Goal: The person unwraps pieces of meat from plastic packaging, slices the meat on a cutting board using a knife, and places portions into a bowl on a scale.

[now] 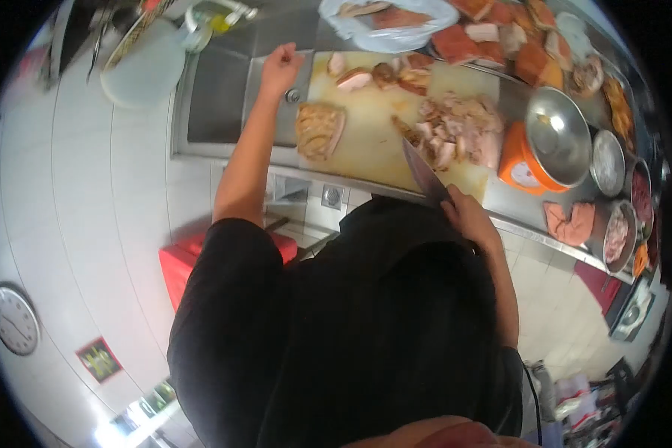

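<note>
Right hand: this hand [463, 212], right of the centre, is gripping the handle of a knife [423, 170], the fingers closing around it.
Knife: the blade is pointing to the upper left, its tip lying over the lower left edge of the chopped meat; whether it is touching, I cannot tell.
Left hand: this hand [280, 69], in the upper left, is hovering near the board's edge, away from the blade, perhaps for safety. The fingers are curling, but whether they are holding something, I cannot tell.
Chopped meat: the heap [467, 127] is lying right of the upper centre, on the cutting board [373, 153], probably gathered there to leave working room.
Meat block: one uncut-looking block [319, 131] is resting at the board's left side, seemingly kept apart from the pieces.
Metal bowl: it [558, 134] is sitting on an orange scale [521, 160] at the upper right, likely for weighing, while the steel surface [513, 101] is supporting everything.
</note>
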### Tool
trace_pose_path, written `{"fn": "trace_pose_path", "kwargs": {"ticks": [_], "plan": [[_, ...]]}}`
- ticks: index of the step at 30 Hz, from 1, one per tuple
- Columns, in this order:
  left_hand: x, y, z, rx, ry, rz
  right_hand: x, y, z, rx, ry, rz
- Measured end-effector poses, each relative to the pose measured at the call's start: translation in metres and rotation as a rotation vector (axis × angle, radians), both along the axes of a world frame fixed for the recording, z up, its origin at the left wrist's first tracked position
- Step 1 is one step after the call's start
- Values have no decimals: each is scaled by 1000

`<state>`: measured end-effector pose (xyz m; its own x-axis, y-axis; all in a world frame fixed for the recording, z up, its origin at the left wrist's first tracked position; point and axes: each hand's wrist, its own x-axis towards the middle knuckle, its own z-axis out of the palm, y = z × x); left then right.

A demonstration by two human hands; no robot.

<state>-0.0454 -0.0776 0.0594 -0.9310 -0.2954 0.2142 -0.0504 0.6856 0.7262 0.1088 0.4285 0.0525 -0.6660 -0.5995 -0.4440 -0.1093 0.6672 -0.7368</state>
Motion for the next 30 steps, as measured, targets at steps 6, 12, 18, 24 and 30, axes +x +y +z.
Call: {"fn": "trace_pose_path", "kwargs": {"ticks": [6, 12, 18, 24, 30], "plan": [[153, -44, -76, 419, -351, 167, -25, -82, -41, -34, 105, 87], [162, -17, -109, 653, -355, 106, -43, -150, -12, 97, 210, 61], [147, -14, -103, 629, -353, 21, -19, -179, 34, 209, 161, -59], [137, -1, -96, 627, -378, 10, 2, -206, 32, 148, -146, -220], [137, 33, -72, 486, -167, -3, 2, -211, 15, 18, -237, -293]]}}
